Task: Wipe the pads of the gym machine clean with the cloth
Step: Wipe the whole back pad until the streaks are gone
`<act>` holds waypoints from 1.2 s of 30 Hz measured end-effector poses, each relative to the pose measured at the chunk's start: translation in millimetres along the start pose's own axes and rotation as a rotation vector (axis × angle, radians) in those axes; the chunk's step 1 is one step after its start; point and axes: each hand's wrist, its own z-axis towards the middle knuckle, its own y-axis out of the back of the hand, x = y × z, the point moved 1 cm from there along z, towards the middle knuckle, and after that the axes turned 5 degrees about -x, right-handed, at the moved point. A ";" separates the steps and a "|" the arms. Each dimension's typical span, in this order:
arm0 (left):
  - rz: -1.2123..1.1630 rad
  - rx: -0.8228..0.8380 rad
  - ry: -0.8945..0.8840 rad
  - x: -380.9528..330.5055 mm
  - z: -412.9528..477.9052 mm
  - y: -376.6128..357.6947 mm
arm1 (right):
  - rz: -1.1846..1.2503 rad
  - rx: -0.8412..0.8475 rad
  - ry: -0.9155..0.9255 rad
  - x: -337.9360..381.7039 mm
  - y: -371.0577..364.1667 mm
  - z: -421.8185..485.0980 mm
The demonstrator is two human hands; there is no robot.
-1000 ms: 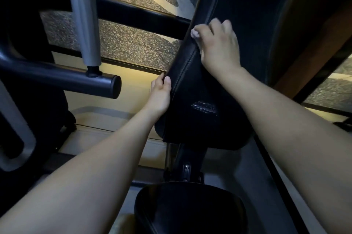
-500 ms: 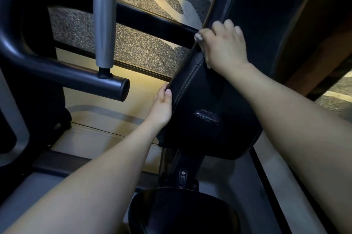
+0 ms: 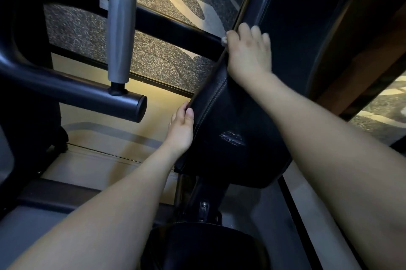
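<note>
A long black back pad (image 3: 232, 120) of the gym machine rises through the middle of the view, with a scuffed patch low on its face. My right hand (image 3: 249, 52) presses flat on the pad's left seam, and a small pale bit of the cloth (image 3: 224, 40) peeks out by the thumb. My left hand (image 3: 181, 125) grips the pad's left edge lower down, thumb on the front. A round black seat pad (image 3: 204, 247) lies below, near the bottom edge.
A dark metal arm (image 3: 87, 91) with a capped end juts in from the left, carrying an upright grey handle (image 3: 120, 25). Speckled floor with pale stripes (image 3: 167, 49) lies behind. The seat post bracket (image 3: 203, 206) sits under the back pad. A brown panel (image 3: 362, 54) stands at right.
My right hand has slid a little further up the pad's left seam. My left hand keeps its grip on the pad's edge. The view has shifted slightly.
</note>
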 end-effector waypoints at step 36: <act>0.170 0.015 0.266 32.7 -52.5 68.4 | 0.171 0.088 0.655 121.8 -18.2 -175.1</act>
